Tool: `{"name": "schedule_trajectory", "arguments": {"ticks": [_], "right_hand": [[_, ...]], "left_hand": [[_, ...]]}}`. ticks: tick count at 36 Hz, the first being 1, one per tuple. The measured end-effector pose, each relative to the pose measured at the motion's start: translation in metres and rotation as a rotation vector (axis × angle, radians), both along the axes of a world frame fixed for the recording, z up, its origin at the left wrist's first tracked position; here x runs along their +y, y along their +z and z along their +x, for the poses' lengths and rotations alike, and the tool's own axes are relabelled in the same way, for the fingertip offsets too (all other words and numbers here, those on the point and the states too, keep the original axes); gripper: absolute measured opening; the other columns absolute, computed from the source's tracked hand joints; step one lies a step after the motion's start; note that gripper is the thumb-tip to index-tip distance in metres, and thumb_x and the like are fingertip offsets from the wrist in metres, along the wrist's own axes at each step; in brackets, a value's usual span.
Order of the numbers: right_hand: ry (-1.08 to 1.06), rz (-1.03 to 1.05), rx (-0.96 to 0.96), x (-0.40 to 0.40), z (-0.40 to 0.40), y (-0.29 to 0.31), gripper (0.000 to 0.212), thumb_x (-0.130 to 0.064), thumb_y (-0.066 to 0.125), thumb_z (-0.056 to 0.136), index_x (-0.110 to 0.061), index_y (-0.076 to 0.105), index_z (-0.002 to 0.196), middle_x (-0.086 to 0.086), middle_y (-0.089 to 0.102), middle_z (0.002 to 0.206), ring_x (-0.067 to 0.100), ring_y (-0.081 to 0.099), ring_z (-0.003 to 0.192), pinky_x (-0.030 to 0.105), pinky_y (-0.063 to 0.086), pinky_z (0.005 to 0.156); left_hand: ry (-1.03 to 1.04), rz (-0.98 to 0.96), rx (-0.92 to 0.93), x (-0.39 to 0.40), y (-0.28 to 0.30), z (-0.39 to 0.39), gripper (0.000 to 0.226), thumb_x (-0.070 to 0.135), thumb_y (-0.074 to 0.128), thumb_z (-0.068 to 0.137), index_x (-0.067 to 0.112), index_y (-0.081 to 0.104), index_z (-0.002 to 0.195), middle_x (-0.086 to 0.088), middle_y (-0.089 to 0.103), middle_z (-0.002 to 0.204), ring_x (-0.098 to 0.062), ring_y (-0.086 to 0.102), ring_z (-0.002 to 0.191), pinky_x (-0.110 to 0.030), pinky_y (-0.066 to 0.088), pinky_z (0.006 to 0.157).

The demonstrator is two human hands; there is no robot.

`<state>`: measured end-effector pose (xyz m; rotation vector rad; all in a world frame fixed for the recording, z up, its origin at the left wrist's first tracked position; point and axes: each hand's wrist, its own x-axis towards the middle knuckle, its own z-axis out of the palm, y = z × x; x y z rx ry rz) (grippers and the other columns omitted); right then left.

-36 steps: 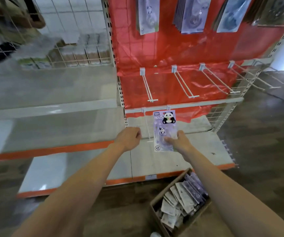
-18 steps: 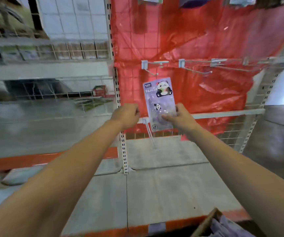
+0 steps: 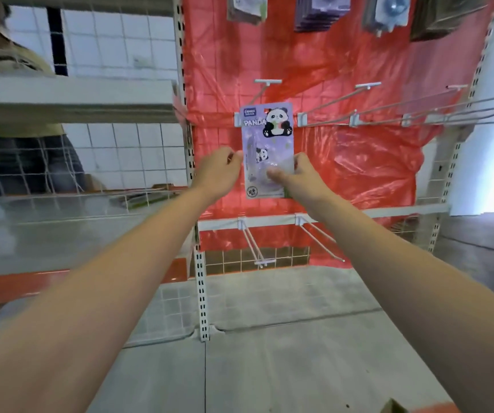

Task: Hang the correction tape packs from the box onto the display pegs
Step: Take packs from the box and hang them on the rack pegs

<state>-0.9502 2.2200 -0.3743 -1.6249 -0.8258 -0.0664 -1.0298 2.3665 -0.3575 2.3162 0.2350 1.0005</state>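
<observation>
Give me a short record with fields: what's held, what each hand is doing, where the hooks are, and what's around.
Held item: panda correction tape pack, upright in front of the red backing sheet
Right hand: grips the pack's lower right, thumb on its front
Left hand: pinches the pack's left edge
Middle pegs: bare, level with the pack's top
Lower pegs: bare
Top row: hanging packs
Whether hung: cannot tell

I see one lilac correction tape pack (image 3: pixel 268 150) with a panda print, upright against the red backing, its top edge level with a row of bare white pegs (image 3: pixel 359 114). A cardboard box corner (image 3: pixel 394 407) shows bottom right.
</observation>
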Motion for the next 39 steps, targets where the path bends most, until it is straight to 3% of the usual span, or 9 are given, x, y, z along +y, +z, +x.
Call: {"name": "schedule_trajectory", "arguments": {"ticks": [3,8,14,18,23,27,31,36,39], "right_hand": [[0.018,0.018,0.014,0.005,0.0,0.002,0.028,-0.018,0.062,0.093,-0.01,0.038,0.105,-0.002,0.049,0.091,0.011,0.05,0.082,0.022,0.042,0.067],[0.06,0.049,0.04,0.01,0.0,0.008,0.024,-0.015,0.061,0.093,-0.019,0.039,0.086,-0.006,0.049,0.086,0.005,0.05,0.075,0.007,0.041,0.053],[0.067,-0.017,0.12,0.011,0.004,-0.001,0.022,-0.025,0.06,0.094,-0.018,0.04,0.09,0.006,0.05,0.101,0.015,0.049,0.084,0.026,0.038,0.063],[0.078,0.008,0.137,0.015,0.004,0.002,0.027,-0.023,0.063,0.093,-0.019,0.039,0.081,0.002,0.048,0.087,0.014,0.05,0.076,0.026,0.042,0.064],[-0.058,-0.095,0.041,0.028,0.011,0.004,0.032,-0.036,0.065,0.088,-0.012,0.046,0.099,0.015,0.057,0.11,0.031,0.058,0.104,0.049,0.05,0.089],[-0.138,-0.188,-0.026,0.036,0.025,0.0,0.027,-0.028,0.056,0.096,-0.009,0.049,0.113,0.012,0.055,0.116,0.029,0.057,0.102,0.045,0.051,0.088],[-0.172,-0.321,-0.072,0.041,0.047,-0.008,0.048,-0.022,0.053,0.097,-0.006,0.038,0.139,0.021,0.056,0.127,0.035,0.057,0.112,0.043,0.048,0.091],[-0.198,-0.443,-0.188,0.042,0.071,-0.012,0.051,-0.022,0.05,0.099,-0.005,0.032,0.144,0.02,0.055,0.125,0.025,0.056,0.085,0.034,0.044,0.074],[-0.234,-0.522,-0.27,0.04,0.079,-0.015,0.049,-0.021,0.05,0.098,-0.004,0.033,0.141,0.018,0.053,0.117,0.036,0.056,0.106,0.035,0.04,0.08]], "left_hand": [[-0.002,0.02,0.008,-0.005,0.003,0.001,0.034,0.032,0.033,0.104,0.013,0.045,0.079,-0.002,0.048,0.072,-0.018,0.049,0.067,-0.028,0.034,0.058],[-0.039,-0.009,-0.059,-0.01,0.004,0.004,0.034,0.033,0.032,0.104,0.009,0.047,0.085,0.003,0.041,0.068,-0.007,0.038,0.061,-0.025,0.027,0.056],[-0.071,-0.09,-0.096,-0.011,-0.008,0.009,0.041,0.03,0.037,0.104,0.016,0.031,0.065,0.001,0.029,0.064,-0.011,0.028,0.058,-0.024,0.02,0.05],[-0.08,-0.139,-0.065,-0.01,-0.012,0.012,0.039,0.033,0.038,0.103,0.017,0.033,0.067,0.002,0.031,0.066,-0.011,0.03,0.059,-0.023,0.023,0.051],[-0.101,-0.247,0.001,-0.002,-0.013,0.028,0.026,0.036,0.053,0.095,0.012,0.047,0.088,0.001,0.046,0.079,-0.012,0.041,0.068,-0.027,0.03,0.057],[-0.043,-0.278,0.046,0.002,-0.018,0.054,0.018,0.029,0.055,0.096,0.017,0.049,0.084,0.004,0.049,0.08,-0.013,0.047,0.074,-0.022,0.035,0.057],[0.118,-0.243,0.102,0.014,-0.013,0.083,0.047,0.026,0.05,0.099,0.001,0.042,0.137,-0.016,0.052,0.132,-0.025,0.055,0.102,-0.026,0.038,0.072],[0.281,-0.142,0.204,0.03,-0.006,0.105,0.049,0.022,0.049,0.1,-0.002,0.033,0.14,-0.017,0.05,0.135,-0.024,0.057,0.1,-0.024,0.039,0.063],[0.314,-0.108,0.277,0.04,-0.001,0.113,0.05,0.025,0.049,0.1,-0.004,0.035,0.138,-0.02,0.052,0.131,-0.033,0.055,0.113,-0.03,0.038,0.07]]}}
